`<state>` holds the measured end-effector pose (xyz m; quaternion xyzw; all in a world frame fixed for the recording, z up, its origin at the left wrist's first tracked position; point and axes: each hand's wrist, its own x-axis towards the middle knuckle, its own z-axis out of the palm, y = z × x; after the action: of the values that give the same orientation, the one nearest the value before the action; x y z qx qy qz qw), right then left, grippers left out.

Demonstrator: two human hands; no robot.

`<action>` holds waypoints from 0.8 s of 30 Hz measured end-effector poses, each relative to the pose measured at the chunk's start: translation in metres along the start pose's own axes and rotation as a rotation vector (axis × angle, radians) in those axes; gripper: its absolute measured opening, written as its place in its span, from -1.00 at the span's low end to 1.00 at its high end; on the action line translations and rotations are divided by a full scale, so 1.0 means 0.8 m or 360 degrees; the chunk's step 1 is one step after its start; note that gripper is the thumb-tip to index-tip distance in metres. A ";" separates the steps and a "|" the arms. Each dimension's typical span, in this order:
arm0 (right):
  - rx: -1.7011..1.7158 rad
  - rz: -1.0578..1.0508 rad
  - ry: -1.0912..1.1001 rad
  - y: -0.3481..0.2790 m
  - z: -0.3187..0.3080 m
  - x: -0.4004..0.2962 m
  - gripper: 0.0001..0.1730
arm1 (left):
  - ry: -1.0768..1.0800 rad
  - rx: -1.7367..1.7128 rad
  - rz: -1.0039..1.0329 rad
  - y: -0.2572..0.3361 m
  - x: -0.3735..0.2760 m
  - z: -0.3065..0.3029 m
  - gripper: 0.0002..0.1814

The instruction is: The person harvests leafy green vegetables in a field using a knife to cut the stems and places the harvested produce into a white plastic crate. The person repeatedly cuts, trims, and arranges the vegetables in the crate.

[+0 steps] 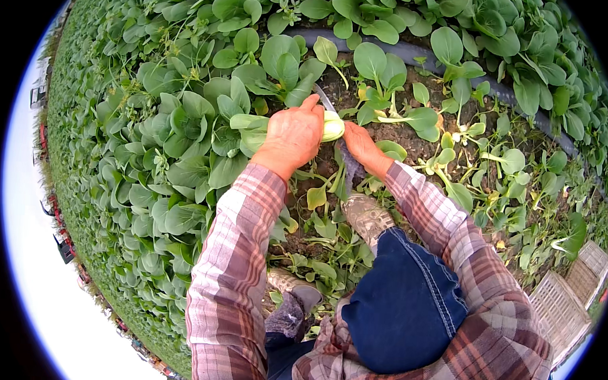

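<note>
My left hand (297, 134) is closed around a head of bok choy (332, 126), its pale cut base pointing right and its leaves to the left. Close against that base is my right hand (361, 144), with a dark grey cloth (351, 164) hanging below it. A knife blade (326, 99) shows just above the bok choy. Its handle is hidden, and I cannot tell exactly what the right fingers hold.
Dense bok choy plants (185, 125) grow on the left and at the top. A dark hose (409, 52) curves across the upper right. Loose leaves (457, 188) litter the soil at right. Plastic crates (563, 309) stand at lower right. My shoe (367, 217) is below the hands.
</note>
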<state>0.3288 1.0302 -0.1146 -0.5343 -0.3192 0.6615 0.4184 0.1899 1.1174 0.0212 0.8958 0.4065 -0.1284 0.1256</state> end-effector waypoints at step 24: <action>-0.1384 0.0395 -0.0268 -0.041 0.042 0.059 -0.43 | -0.0201 0.0410 -0.0408 -0.093 -0.033 0.076 -0.82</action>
<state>0.2990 1.0877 -0.0991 -0.6388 -0.5336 0.5524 0.0456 0.1088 1.1264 -0.0360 0.8355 0.4889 -0.2503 0.0178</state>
